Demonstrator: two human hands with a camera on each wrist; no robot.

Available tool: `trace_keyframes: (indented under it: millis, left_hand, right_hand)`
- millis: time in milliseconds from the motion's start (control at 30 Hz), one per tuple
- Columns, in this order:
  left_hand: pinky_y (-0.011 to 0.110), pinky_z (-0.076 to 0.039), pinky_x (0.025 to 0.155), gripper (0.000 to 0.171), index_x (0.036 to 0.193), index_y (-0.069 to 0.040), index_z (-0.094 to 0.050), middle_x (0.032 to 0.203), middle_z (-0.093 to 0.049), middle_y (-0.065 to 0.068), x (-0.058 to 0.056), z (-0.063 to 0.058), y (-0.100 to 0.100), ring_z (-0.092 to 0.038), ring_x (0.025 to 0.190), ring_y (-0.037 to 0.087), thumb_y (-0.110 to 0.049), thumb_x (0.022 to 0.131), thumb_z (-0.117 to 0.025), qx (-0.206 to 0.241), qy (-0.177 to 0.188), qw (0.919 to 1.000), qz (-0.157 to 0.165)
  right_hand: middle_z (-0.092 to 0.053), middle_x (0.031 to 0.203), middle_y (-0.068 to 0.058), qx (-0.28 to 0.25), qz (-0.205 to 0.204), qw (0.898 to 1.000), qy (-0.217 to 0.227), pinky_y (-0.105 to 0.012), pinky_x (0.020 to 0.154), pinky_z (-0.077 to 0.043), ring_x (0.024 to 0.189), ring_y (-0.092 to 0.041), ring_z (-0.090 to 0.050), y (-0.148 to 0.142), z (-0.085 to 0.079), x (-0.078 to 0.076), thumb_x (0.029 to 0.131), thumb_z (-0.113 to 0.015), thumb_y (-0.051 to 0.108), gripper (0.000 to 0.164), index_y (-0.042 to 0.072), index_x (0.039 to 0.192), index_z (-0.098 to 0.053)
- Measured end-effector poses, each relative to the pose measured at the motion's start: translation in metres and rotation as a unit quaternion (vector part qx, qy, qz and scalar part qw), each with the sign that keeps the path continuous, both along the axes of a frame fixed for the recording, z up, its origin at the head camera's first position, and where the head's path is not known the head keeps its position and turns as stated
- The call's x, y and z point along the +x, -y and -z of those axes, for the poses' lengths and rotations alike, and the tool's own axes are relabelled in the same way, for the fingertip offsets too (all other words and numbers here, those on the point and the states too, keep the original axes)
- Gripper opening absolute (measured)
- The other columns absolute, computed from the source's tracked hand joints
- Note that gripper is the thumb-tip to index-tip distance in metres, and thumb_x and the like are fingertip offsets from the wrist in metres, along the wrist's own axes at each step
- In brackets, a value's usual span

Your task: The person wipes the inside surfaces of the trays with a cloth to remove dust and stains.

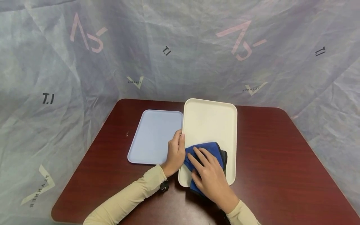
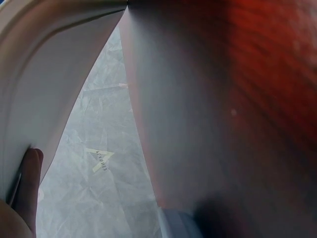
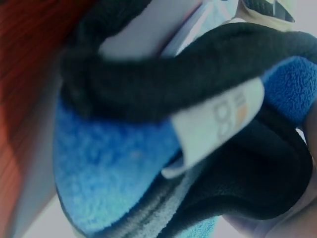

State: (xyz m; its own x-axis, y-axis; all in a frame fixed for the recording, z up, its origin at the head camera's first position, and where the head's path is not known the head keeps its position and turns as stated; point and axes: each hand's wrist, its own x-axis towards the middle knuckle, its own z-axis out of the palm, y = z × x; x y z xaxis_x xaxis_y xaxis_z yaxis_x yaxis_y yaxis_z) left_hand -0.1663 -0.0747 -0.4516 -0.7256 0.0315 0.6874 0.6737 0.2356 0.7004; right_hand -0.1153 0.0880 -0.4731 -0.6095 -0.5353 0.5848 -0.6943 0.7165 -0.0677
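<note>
My left hand [image 1: 175, 153] grips a cream tray [image 1: 209, 122] by its left edge, with the thumb over the rim. In the left wrist view the tray's side [image 2: 44, 89] stands at a slant above the table, and a finger [image 2: 29, 183] lies against it. A blue cloth with black trim [image 1: 209, 148] is spread over the tray's near half. My right hand [image 1: 209, 175] presses on it, fingers spread and nearly straight. Folds of the cloth [image 3: 109, 163] and a white label [image 3: 218, 129] fill the right wrist view, hiding most of that hand.
A light blue tray [image 1: 157, 134] lies flat on the dark red table [image 1: 267, 156], just left of the cream one. Grey printed sheeting [image 1: 180, 72] hangs behind the table and along its sides. A small speck [image 1: 127, 134] lies near the left table edge.
</note>
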Motion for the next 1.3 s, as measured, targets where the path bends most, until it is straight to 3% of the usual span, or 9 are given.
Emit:
trace_keyframes:
  millis: [200,367,500,633,900,1133,1300]
  left_hand:
    - [0.029,-0.041,0.060,0.028,0.126,0.014,-0.052,0.064,-0.047,0.013,-0.004,0.006,-0.001,-0.042,0.057,0.016,0.008,0.104,-0.037,-0.004,-0.014,0.9999,-0.007]
    - [0.027,-0.039,0.054,0.028,0.128,0.010,-0.053,0.063,-0.046,0.009,-0.017,0.026,-0.001,-0.043,0.055,0.016,0.006,0.105,-0.038,-0.005,-0.020,0.9996,-0.017]
    - [0.024,-0.033,0.049,0.028,0.129,0.004,-0.055,0.061,-0.040,0.000,-0.023,0.035,0.000,-0.031,0.051,0.007,0.002,0.106,-0.039,-0.013,-0.026,0.9993,-0.024]
    - [0.023,-0.032,0.048,0.028,0.128,0.003,-0.055,0.061,-0.040,-0.001,-0.024,0.034,0.000,-0.030,0.052,0.005,0.001,0.106,-0.039,-0.014,-0.032,0.9991,-0.025]
    - [0.024,-0.031,0.049,0.026,0.123,0.015,-0.054,0.060,-0.040,0.005,-0.014,0.018,-0.003,-0.028,0.055,0.005,0.011,0.102,-0.038,-0.008,-0.043,0.9988,-0.020]
    - [0.026,-0.038,0.052,0.030,0.131,0.003,-0.054,0.064,-0.049,0.006,-0.026,0.034,0.000,-0.039,0.056,0.009,0.002,0.106,-0.038,-0.015,-0.038,0.9991,-0.016]
    - [0.027,-0.048,0.058,0.030,0.133,-0.002,-0.053,0.083,-0.065,0.010,-0.028,0.038,0.002,-0.060,0.069,0.014,-0.005,0.108,-0.036,-0.015,-0.030,0.9994,-0.007]
  right_hand:
    - [-0.055,0.142,-0.017,-0.016,0.025,1.000,0.010,-0.055,0.101,-0.043,0.130,-0.036,-0.049,-0.015,0.003,-0.001,0.083,-0.070,0.012,0.051,0.010,0.133,-0.064]
    - [-0.054,0.142,-0.017,-0.014,0.057,0.998,0.035,-0.055,0.102,-0.042,0.131,-0.035,-0.048,-0.037,0.003,0.000,0.085,-0.069,0.012,0.049,0.010,0.134,-0.064]
    - [-0.057,0.139,-0.018,-0.021,0.074,0.996,0.034,-0.057,0.099,-0.043,0.128,-0.036,-0.050,-0.055,0.006,-0.001,0.082,-0.071,0.010,0.049,0.008,0.130,-0.066]
    - [-0.060,0.134,-0.020,-0.029,0.090,0.995,0.027,-0.058,0.097,-0.044,0.125,-0.038,-0.053,-0.072,0.009,-0.004,0.077,-0.072,0.007,0.048,0.006,0.126,-0.068]
    - [-0.062,0.129,-0.021,-0.038,0.118,0.992,0.020,-0.059,0.094,-0.045,0.122,-0.040,-0.054,-0.093,0.013,-0.007,0.076,-0.072,0.004,0.047,0.004,0.122,-0.069]
    - [-0.062,0.128,-0.023,-0.028,0.117,0.993,0.020,-0.061,0.096,-0.043,0.121,-0.041,-0.054,-0.092,0.015,-0.005,0.076,-0.071,0.004,0.046,0.004,0.122,-0.069]
    - [-0.063,0.128,-0.022,-0.027,0.120,0.992,0.030,-0.062,0.095,-0.043,0.121,-0.041,-0.054,-0.092,0.017,-0.001,0.076,-0.072,0.004,0.045,0.004,0.121,-0.070]
